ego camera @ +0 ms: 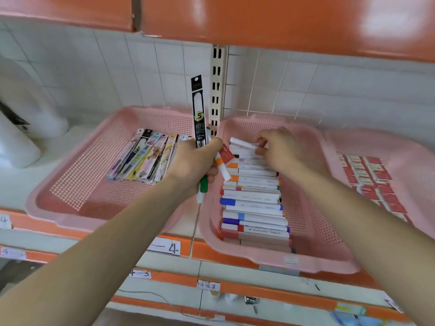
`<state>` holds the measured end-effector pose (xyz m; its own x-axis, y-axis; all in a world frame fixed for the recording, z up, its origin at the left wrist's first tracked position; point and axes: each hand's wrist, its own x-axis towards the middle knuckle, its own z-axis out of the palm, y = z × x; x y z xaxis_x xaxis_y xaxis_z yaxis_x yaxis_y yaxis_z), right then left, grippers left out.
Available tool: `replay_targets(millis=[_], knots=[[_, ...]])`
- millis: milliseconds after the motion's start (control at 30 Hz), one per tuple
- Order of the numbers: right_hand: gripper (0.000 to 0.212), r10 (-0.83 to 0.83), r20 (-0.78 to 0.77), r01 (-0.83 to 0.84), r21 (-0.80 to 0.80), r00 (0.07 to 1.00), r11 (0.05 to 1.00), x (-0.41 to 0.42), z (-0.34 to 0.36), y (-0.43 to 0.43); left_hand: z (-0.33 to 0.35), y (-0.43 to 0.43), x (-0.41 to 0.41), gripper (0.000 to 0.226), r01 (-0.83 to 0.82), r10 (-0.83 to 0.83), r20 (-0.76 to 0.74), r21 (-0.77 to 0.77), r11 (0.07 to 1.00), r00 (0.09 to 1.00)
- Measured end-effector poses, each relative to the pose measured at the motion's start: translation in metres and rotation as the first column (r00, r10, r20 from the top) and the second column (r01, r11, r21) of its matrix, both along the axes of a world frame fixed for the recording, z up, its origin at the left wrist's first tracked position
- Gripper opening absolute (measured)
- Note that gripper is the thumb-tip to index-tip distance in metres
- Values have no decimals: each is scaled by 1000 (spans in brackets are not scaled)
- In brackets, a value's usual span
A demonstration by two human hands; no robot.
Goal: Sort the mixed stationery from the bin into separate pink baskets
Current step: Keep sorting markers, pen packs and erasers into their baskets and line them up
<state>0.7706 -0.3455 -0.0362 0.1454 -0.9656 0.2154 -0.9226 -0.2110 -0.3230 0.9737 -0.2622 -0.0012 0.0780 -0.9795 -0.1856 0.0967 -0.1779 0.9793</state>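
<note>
Markers (254, 208) lie stacked in the middle pink basket (329, 255). Over its far end the right hand (280, 151) pinches a white marker (242, 143) in curled fingers. The left hand (197, 161) clamps an upright black refill pack (199, 109), an orange-banded marker (222, 167) and a green-banded marker (203, 188). The left basket (70, 203) holds flat packs (146, 156), and the right basket (412, 161) holds red boxes (367, 175).
</note>
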Motion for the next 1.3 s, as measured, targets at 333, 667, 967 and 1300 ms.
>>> replay_targets(millis=[333, 667, 967, 1300], knots=[[9, 47, 228, -59, 44, 973, 997, 9, 8, 11, 2, -3, -15, 34, 28, -27, 36, -27, 999, 999], [10, -37, 694, -261, 318, 719, 911, -22, 50, 88, 1, 1, -70, 38, 78, -72, 61, -116, 990, 996], [20, -97, 710, -99, 229, 697, 968, -117, 39, 116, -4, 11, -122, 39, 157, -149, 84, -106, 982, 985], [41, -202, 14, 191, 266, 979, 945, -216, 5, 106, -3, 18, -162, 35, 207, -200, 83, -85, 975, 976]])
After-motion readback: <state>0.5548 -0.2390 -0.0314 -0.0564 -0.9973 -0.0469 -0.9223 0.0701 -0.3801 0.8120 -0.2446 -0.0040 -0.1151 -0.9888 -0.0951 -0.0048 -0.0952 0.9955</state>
